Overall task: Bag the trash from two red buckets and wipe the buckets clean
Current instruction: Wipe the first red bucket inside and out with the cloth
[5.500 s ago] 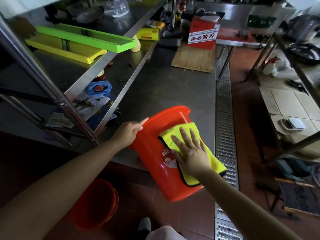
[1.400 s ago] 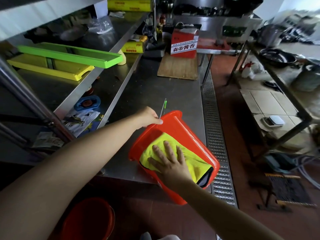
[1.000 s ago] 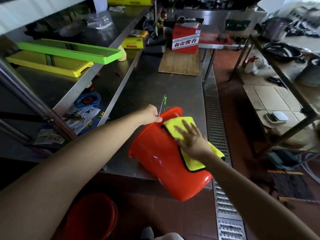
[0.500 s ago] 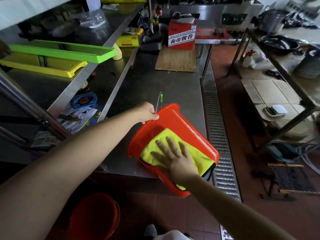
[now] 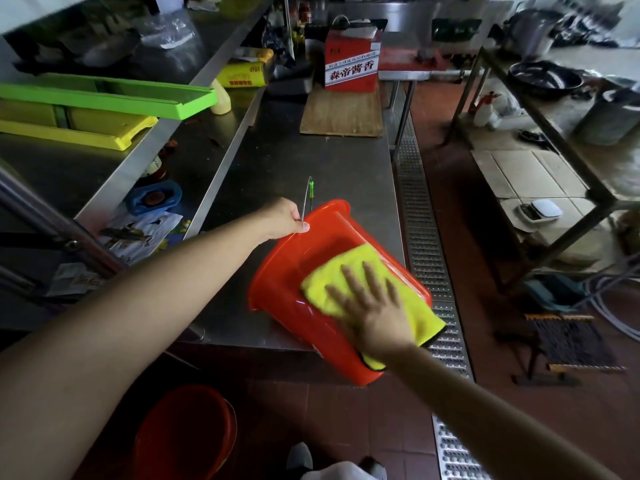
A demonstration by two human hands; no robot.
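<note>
Red bucket (image 5: 294, 285), tilted at desk (image 5: 311, 161) edge, centre frame: left hand (image 5: 282, 220) pinches rim, right hand (image 5: 372, 308) fingers spread flat on yellow cloth (image 5: 349, 268); risk: hard wiping could tip it floorward.

A steel worktop (image 5: 277, 161) runs away from the viewer. A red bucket (image 5: 294, 292), tipped on its side, rests on its near right corner and overhangs the near edge. At the far end lies a wooden board (image 5: 343, 114) carrying a red carton (image 5: 351, 65). On the tiled floor (image 5: 460, 209) below the near edge stands a second red bucket (image 5: 187, 434); a metal drain grate (image 5: 420, 230) runs along the worktop's right edge.
</note>
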